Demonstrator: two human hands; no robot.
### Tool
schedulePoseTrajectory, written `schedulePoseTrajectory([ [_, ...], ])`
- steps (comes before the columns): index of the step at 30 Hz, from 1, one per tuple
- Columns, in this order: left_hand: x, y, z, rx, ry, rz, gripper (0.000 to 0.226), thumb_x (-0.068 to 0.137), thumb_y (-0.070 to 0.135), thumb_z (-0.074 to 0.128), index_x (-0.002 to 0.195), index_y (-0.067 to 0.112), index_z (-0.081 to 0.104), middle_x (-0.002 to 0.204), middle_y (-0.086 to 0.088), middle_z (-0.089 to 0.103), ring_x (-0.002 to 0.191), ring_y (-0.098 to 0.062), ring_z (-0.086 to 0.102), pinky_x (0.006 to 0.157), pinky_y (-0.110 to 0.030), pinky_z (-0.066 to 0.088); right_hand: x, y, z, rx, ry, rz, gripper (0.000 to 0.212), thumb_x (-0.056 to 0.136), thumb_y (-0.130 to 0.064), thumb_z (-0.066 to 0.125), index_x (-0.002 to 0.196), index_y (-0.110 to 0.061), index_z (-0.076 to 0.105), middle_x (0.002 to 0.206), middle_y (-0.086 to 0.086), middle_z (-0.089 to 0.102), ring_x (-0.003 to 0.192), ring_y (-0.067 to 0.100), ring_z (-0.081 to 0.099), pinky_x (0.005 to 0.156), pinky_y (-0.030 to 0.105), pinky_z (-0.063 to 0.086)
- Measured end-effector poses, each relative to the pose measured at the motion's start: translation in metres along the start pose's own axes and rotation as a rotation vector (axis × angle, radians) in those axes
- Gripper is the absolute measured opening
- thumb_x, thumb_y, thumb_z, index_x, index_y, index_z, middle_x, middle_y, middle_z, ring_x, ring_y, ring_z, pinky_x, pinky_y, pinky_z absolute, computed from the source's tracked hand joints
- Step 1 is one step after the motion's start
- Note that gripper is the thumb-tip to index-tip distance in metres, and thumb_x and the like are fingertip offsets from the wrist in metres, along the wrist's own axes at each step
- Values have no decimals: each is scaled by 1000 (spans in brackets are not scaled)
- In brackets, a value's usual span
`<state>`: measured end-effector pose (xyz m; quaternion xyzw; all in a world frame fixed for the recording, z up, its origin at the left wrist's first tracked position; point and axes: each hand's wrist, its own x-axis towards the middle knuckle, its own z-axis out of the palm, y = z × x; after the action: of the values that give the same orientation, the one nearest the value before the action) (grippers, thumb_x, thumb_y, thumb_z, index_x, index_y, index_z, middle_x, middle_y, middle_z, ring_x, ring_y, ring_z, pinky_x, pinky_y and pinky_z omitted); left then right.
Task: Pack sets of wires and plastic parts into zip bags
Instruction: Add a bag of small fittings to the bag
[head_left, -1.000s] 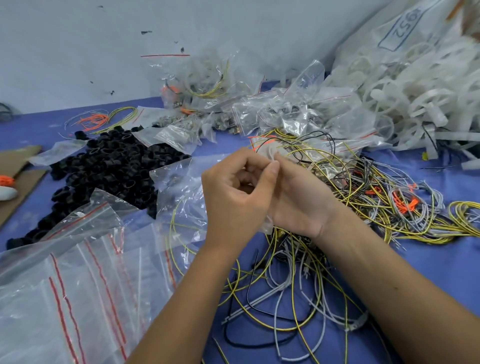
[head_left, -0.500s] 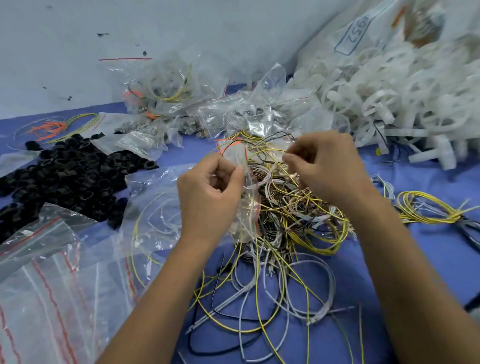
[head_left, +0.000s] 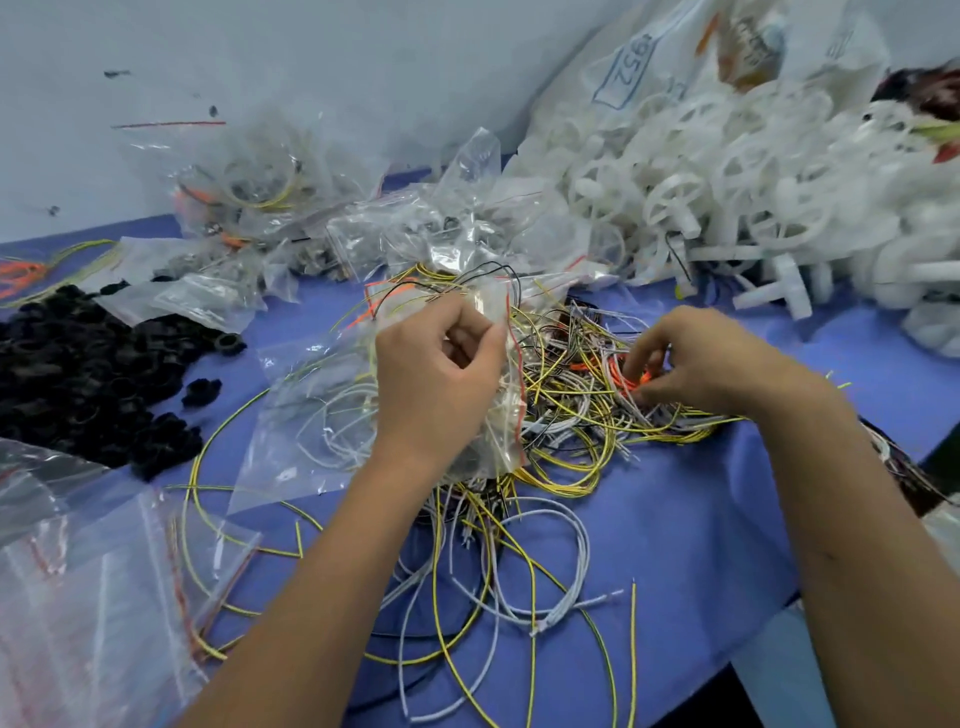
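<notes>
On the blue table (head_left: 701, 519), left hand (head_left: 436, 384) grips zip bag (head_left: 498, 415); right hand (head_left: 711, 358) pinches orange wire (head_left: 631, 382).

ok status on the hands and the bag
Left hand holding zip bag up. Right hand pinching orange wire in wire pile. Heavy tangle.

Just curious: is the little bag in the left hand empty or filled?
Cannot tell: the zip bag is clear, and wires lie behind it.

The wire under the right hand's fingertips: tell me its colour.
Bright orange wire, among yellow and grey ones, pinched by the right hand. Head view shows it.
</notes>
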<state>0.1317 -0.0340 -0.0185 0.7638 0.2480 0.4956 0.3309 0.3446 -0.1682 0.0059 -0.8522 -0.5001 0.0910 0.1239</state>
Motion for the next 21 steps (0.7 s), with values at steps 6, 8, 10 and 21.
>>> schedulePoseTrajectory([
  [6,-2,-9,-3,-6,33,-62,22,87,12,75,68,16,64,60,9,57,55,-7,51,57,-28,48,12,-6,1,135,407,-41,7,95,-17,69,96,-13,74,84,4,67,77,23,55,72,33,40],
  [8,-4,-14,-4,-14,47,-112,22,88,13,75,68,14,65,61,8,59,57,-6,52,58,-31,49,17,-15,-5,167,434,-47,11,98,-21,65,97,-13,73,87,8,73,80,27,63,75,39,50],
  [10,-7,-20,-6,-25,59,-163,20,87,16,74,69,14,66,62,7,60,59,-11,56,61,-34,51,19,-27,-9,202,433,-103,15,98,-27,68,93,-16,77,74,-2,71,69,13,62,67,30,48],
  [21,-7,-56,-59,-55,308,-454,18,75,28,69,59,23,63,54,13,60,53,-7,50,61,-31,44,33,-82,14,1043,160,-60,8,90,-10,75,84,-5,78,73,13,75,61,20,51,51,24,34],
])
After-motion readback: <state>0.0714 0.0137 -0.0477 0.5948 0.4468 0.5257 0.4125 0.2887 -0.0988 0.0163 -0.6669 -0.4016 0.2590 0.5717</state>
